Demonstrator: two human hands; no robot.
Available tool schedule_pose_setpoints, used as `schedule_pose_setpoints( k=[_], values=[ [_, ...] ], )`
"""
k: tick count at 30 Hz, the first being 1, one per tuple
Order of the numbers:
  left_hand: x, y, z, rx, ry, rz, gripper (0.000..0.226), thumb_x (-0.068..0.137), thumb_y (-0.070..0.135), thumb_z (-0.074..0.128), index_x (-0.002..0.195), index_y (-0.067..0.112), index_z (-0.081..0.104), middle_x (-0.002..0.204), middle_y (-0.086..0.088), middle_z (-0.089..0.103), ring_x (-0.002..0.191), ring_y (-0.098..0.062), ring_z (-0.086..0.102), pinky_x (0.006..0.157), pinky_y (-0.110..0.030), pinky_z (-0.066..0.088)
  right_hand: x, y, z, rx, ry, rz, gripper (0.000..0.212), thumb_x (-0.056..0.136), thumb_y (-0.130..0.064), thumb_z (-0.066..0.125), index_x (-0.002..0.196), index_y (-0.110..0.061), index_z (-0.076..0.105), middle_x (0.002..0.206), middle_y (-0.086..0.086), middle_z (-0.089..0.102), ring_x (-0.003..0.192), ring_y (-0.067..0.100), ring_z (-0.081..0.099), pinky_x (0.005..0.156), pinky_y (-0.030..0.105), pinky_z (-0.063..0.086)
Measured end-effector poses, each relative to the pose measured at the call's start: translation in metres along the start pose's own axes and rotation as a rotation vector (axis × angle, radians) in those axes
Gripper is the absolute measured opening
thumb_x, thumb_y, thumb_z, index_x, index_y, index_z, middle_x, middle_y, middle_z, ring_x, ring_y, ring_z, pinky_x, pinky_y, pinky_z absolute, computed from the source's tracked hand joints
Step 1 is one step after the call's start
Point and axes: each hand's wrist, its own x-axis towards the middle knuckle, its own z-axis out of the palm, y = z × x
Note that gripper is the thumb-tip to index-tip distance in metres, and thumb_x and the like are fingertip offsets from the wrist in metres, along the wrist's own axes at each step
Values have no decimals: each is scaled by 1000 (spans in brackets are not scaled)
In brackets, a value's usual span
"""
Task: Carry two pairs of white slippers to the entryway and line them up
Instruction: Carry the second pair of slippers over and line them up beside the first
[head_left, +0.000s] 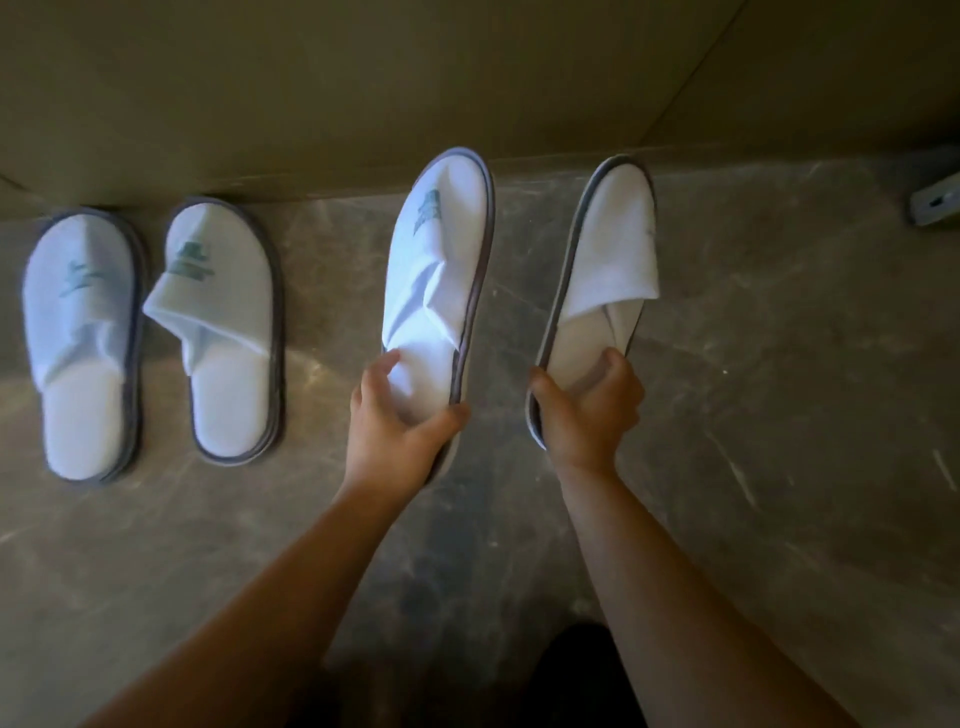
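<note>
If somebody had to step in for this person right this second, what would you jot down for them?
Left hand: gripping the heel of the third slipper, tilted, toe toward the wall.
Right hand: gripping the heel of the fourth slipper, also tilted, toe toward the wall.
Done: the first pair, far-left slipper and its mate, lies flat on the stone floor, side by side, toes to the wall.
Left: lay both held slippers flat to the right of that pair, toes to the wall, evenly spaced. Whether their toes already touch the floor is unclear.

Slippers (78, 332) white terry cloth, grey piping; floor (779, 364) polished veined stone, glossy.
</note>
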Motion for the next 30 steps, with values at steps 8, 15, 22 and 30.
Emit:
schedule_pose_setpoints(
  k=[8, 15, 22, 30],
  values=[
    [64, -34, 35, 103, -69, 151, 82, 50, 42, 68, 124, 27, 36, 126, -7, 44, 100, -16, 42, 77, -28, 35, 60, 60, 48, -193, 96, 91, 72, 67, -32, 74, 125, -5, 41, 135, 21, 42, 124, 39, 36, 96, 53, 38],
    [65, -36, 24, 97, -134, 161, 86, 50, 40, 68, 127, 23, 34, 130, -12, 43, 113, -27, 45, 88, -34, 41, 30, 38, 47, 62, 28, -141, 45, 78, -22, 66, 114, 2, 52, 112, 15, 60, 103, 16, 58, 91, 21, 46],
    [62, -33, 33, 266, -162, 230, 108, 53, 29, 80, 137, 23, 12, 141, -9, 28, 128, -25, 30, 99, -41, 38, 0, 13, 64, 391, -322, -28, 40, 80, -12, 62, 117, -11, 48, 103, -4, 60, 88, 7, 59, 77, 18, 48],
    [64, -78, -31, 540, -187, 340, 85, 69, 33, 70, 137, 24, 19, 147, -3, 26, 134, -22, 21, 110, -38, 22, -11, 15, 99, 164, -431, -56, 51, 84, -5, 52, 131, -15, 36, 135, 9, 49, 121, 25, 47, 90, 28, 37]
  ],
)
